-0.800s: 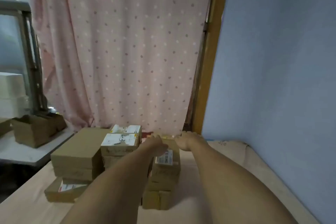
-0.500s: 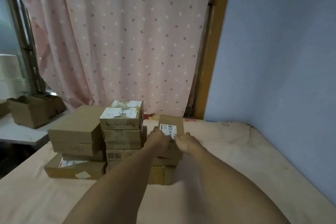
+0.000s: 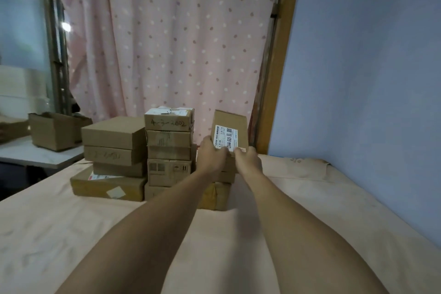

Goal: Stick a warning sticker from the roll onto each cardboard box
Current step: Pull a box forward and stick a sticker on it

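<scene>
Three stacks of cardboard boxes stand on a pink-covered bed (image 3: 310,198). My left hand (image 3: 211,155) and my right hand (image 3: 248,159) both grip the near edge of a small cardboard box (image 3: 235,123) with a white shipping label, tilted up on its far edge above the right stack (image 3: 216,196). The middle stack (image 3: 168,150) has a handwritten number on its top box. The left stack (image 3: 112,150) holds wider flat boxes. No sticker roll is visible.
A pink dotted curtain (image 3: 167,43) hangs behind the boxes. A blue wall (image 3: 370,79) and wooden frame (image 3: 276,79) run along the right. To the left, a white table (image 3: 35,153) carries an open cardboard box (image 3: 53,130) by a window.
Both hands have lifted the labelled box off the right stack and tipped it upward so its label faces me. The camera view has lowered and moved closer.
</scene>
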A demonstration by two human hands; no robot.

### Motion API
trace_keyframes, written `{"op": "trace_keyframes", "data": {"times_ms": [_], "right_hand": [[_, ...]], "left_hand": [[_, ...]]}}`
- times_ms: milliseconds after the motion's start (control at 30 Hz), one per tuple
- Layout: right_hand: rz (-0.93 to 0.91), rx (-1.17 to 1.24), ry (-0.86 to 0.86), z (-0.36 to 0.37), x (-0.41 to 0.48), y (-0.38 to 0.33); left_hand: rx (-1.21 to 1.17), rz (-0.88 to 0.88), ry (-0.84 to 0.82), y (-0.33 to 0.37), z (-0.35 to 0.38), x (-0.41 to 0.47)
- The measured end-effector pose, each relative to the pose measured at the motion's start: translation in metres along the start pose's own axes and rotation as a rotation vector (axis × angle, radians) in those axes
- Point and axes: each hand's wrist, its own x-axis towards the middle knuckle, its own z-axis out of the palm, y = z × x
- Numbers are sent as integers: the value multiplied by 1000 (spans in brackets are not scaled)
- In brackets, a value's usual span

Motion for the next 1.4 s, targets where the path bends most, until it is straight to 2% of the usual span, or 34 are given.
{"op": "trace_keyframes", "data": {"times_ms": [133, 267, 600, 767, 900, 1100, 1234, 1334, 1400], "right_hand": [[-74, 88, 30, -17, -22, -4], [-34, 142, -2, -41, -39, 1], [-50, 228, 23, -58, -28, 3], [-85, 233, -8, -54, -26, 0], [-58, 314, -77, -54, -20, -3], [-109, 539, 40, -69, -13, -10], [-80, 521, 130, -87, -19, -12], [-70, 462, 84, -100, -21, -6], [-51, 406, 64, -104, -23, 5]], "left_hand": [[-151, 6, -8, 15, -16, -19], [-300, -27, -87, 9, -26, -31], [-350, 78, -116, 20, -33, -35], [-404, 11, -119, 10, -45, -32], [-481, -43, -209, 22, -65, -22], [-382, -77, -418, 44, -90, -1], [-258, -56, -526, 56, -101, 7], [-168, -83, -616, 58, -104, 9], [-189, -105, -597, 56, -103, 5]]}}
